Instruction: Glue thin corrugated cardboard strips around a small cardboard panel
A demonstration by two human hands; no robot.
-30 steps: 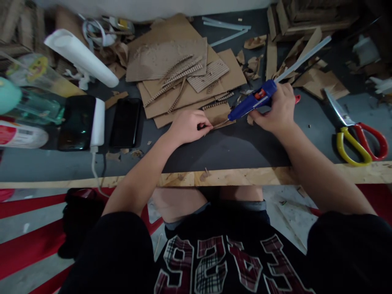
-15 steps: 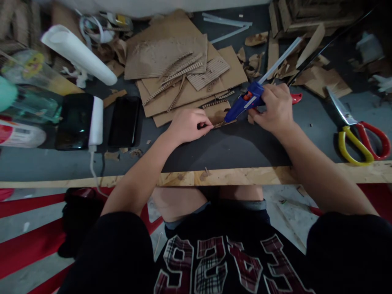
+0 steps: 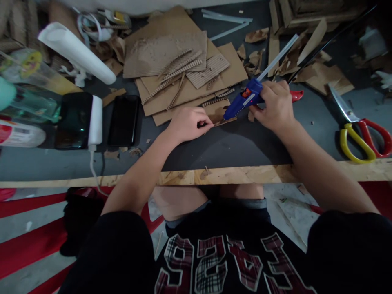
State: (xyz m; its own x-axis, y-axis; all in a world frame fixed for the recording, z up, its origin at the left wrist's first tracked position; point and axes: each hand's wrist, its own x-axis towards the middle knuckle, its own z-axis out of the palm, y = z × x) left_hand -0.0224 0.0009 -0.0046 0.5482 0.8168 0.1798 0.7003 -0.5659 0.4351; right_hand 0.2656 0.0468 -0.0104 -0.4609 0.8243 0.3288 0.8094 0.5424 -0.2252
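Head view: right hand point(image 3: 275, 102), wrapped round the glue gun point(image 3: 240, 101), tips it steeper than a second ago, apparently mid-gluing at the cardboard piece point(image 3: 216, 109) on the bench point(image 3: 199, 153), whose near edge the left hand point(image 3: 190, 124) pinches.

Dim light, pale wall point(image 3: 226, 2) behind a dark, wood-edged worktable point(image 3: 232, 152), grey floor point(image 3: 18, 226) beneath.

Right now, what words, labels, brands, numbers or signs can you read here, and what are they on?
Black T-shirt: large plaid characters, upside down and partly cut off; no sure reading.
Blue glue gun: label too small to read.
Red-and-white bottle: barcode-like label, blurred.
Plastic cup: yellow face-like print; no legible words.
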